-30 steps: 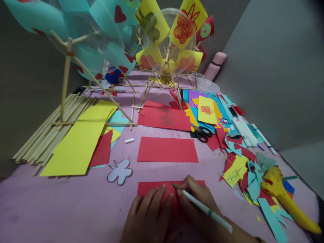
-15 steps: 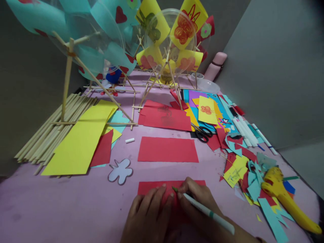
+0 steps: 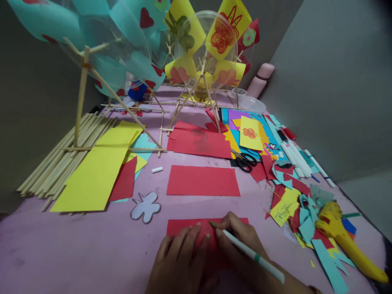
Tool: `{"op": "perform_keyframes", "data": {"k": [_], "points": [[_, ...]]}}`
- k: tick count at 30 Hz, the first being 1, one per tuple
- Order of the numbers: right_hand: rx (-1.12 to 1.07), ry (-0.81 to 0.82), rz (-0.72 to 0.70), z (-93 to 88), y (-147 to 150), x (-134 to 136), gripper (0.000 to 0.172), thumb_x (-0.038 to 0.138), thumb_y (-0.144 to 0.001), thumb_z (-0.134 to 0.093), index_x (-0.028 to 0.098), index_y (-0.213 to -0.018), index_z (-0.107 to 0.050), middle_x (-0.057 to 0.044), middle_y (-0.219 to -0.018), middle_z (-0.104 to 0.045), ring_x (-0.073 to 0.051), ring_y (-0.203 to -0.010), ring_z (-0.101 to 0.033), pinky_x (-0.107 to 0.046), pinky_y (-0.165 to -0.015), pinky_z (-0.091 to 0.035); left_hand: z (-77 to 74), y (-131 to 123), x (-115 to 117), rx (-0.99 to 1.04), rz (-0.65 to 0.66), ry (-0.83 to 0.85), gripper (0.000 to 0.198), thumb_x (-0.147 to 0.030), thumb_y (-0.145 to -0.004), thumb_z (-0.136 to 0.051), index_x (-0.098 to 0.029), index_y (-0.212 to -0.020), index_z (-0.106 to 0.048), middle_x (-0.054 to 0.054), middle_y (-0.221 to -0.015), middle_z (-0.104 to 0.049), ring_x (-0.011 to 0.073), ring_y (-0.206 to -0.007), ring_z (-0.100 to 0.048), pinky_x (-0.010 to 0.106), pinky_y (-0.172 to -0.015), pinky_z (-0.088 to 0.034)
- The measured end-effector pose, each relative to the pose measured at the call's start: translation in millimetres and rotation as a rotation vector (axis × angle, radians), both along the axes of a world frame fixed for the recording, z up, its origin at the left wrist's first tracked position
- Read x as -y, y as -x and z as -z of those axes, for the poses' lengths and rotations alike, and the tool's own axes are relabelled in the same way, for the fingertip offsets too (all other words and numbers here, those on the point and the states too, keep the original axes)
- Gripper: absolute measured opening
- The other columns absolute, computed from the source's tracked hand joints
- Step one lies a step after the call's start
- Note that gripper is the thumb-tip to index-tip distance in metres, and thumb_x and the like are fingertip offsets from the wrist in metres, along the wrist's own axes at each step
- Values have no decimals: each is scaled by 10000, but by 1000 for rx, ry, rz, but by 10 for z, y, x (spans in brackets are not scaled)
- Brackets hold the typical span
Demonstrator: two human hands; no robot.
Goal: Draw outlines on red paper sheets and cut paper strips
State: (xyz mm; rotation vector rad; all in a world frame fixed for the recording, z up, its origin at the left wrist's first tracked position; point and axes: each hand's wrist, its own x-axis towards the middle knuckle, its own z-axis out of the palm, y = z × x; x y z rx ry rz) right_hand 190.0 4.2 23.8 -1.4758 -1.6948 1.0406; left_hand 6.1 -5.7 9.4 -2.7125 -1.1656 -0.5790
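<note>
My right hand (image 3: 237, 237) grips a white marker (image 3: 255, 257) with a green band, its green tip touching a red paper strip (image 3: 180, 227) at the near edge of the table. Flat on the same strip lies my left hand (image 3: 180, 255), fingers stretched out and holding the paper down. Both hands cover most of the strip, and any marks under them are hard to make out. Up and to the left is a pale butterfly cutout (image 3: 146, 207) with a dark outline. A second red strip (image 3: 202, 181), blank, lies just beyond my hands.
Yellow paper (image 3: 94, 171) and wooden sticks (image 3: 49, 171) lie left. Scissors (image 3: 245, 160), paper scraps (image 3: 284, 208) and a yellow glue gun (image 3: 349, 241) are on the right. Stick-framed wheels with yellow (image 3: 225, 28) and turquoise paper (image 3: 58, 24) stand behind; a pink bottle (image 3: 261, 79) stands back right.
The marker tip has shifted slightly up the red strip, with my right hand moving along with it. My left hand stays nearly in place.
</note>
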Motion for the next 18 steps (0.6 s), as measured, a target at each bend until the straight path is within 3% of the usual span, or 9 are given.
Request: {"op": "perform_keyframes", "data": {"k": [18], "points": [[60, -10, -3, 18, 11, -32, 117, 208, -835, -432, 226, -720, -414, 78, -533, -422, -100, -444, -411, -187, -423, -303, 26, 7, -3, 9, 2, -11, 472, -532, -910, -401, -189, -1183, -575, 61, -1130, -672, 224, -978, -561, 356, -812, -350]]}}
